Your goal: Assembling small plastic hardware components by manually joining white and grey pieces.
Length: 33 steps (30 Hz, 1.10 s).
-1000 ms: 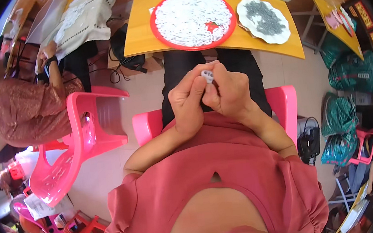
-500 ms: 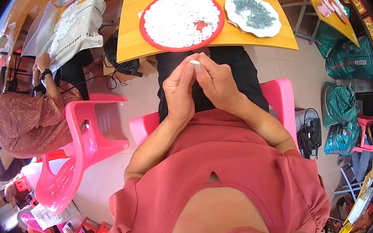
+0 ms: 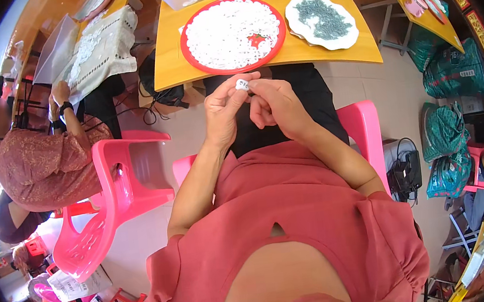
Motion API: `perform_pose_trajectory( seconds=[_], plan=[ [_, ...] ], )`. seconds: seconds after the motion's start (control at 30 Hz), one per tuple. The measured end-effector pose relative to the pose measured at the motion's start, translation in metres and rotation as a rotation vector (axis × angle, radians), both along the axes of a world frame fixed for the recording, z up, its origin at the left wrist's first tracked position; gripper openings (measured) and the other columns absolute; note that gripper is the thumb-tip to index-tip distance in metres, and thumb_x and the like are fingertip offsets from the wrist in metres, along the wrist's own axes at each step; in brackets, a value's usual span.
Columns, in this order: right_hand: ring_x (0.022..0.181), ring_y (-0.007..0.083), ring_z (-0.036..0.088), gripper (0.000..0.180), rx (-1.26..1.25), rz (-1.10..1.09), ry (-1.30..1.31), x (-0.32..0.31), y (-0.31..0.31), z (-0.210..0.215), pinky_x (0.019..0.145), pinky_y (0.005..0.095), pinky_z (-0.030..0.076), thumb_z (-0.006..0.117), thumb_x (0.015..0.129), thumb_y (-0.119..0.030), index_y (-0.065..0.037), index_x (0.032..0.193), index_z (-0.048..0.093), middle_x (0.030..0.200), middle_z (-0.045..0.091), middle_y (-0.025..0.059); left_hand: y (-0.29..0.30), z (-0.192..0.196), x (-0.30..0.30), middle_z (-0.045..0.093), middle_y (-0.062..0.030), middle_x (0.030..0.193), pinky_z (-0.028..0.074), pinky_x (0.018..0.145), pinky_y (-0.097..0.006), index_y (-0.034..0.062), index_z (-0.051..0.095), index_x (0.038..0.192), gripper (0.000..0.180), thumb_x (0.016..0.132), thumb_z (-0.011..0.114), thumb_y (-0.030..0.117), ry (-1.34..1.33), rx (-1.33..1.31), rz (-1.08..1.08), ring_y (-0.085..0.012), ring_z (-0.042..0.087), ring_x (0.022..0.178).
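My left hand [image 3: 223, 113] and my right hand [image 3: 275, 105] meet above my lap, both pinching one small white plastic piece [image 3: 241, 84] at the fingertips. Just beyond them, on a yellow table [image 3: 174, 64], stands a round red tray [image 3: 187, 46] heaped with small white pieces, with one red piece [image 3: 256, 39] lying among them. To its right a white plate [image 3: 298, 27] holds a pile of small grey metal parts [image 3: 324, 18].
An empty pink plastic chair [image 3: 117, 190] stands at my left. Another person in a patterned top [image 3: 37, 166] sits further left at a second table with a lace cloth [image 3: 95, 48]. Green sacks [image 3: 446, 129] and a black bag [image 3: 406, 172] lie on the floor at my right.
My hands stay together on the white piece. The view has tipped, so the table and tray sit higher in the picture than before.
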State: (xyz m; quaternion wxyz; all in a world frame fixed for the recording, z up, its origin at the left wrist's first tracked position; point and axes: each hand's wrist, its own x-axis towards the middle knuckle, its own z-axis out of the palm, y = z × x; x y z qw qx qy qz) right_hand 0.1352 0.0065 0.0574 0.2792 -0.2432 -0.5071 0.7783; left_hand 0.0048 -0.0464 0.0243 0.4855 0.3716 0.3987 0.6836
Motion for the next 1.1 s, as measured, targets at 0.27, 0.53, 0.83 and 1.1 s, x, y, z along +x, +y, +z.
perform_pose_trajectory(
  seconds=[0.27,0.53,0.83,1.1],
  plan=[
    [0.036,0.0053,0.033,0.036,-0.010,0.029,0.023,-0.002,0.002,-0.008,0.036,0.0211,0.023,0.040,0.092,-0.028,0.000,0.079,0.058,0.050,0.053,0.0067,0.002,-0.010,-0.004,0.061,-0.0132,0.110,0.045,0.075,-0.023,-0.0004,0.060,0.108,0.024,0.087,0.057,0.011,-0.062,0.014,-0.003,-0.0086,0.055,0.081],
    [0.034,0.0049,0.029,0.037,-0.011,0.057,0.034,-0.003,0.001,-0.013,0.035,0.0218,0.020,0.040,0.092,-0.027,0.000,0.074,0.057,0.048,0.052,0.0067,0.004,-0.020,-0.009,0.060,-0.0153,0.109,0.051,0.078,-0.029,-0.0015,0.056,0.110,0.033,0.087,0.059,0.021,-0.013,0.043,-0.002,-0.0173,0.061,0.090],
    [0.036,0.0032,0.032,0.036,0.032,-0.014,0.023,-0.003,0.004,-0.007,0.036,0.0208,0.022,0.047,0.092,-0.032,-0.002,0.078,0.060,0.048,0.050,0.0025,0.004,-0.008,0.004,0.053,-0.0169,0.120,0.043,0.092,-0.034,-0.0039,0.049,0.119,0.045,0.094,0.045,0.034,-0.130,0.081,-0.036,-0.0220,0.055,0.104],
    [0.048,0.0083,0.052,0.025,0.538,0.678,-0.127,0.010,0.010,0.015,0.045,0.0226,0.038,0.048,0.086,-0.020,-0.003,0.076,0.062,0.054,0.055,0.0027,0.011,-0.034,-0.023,0.059,-0.0050,0.108,0.046,0.069,-0.022,0.0046,0.051,0.116,0.042,0.094,0.043,0.040,-0.499,-0.245,-0.065,-0.0111,0.057,0.090]
  ],
)
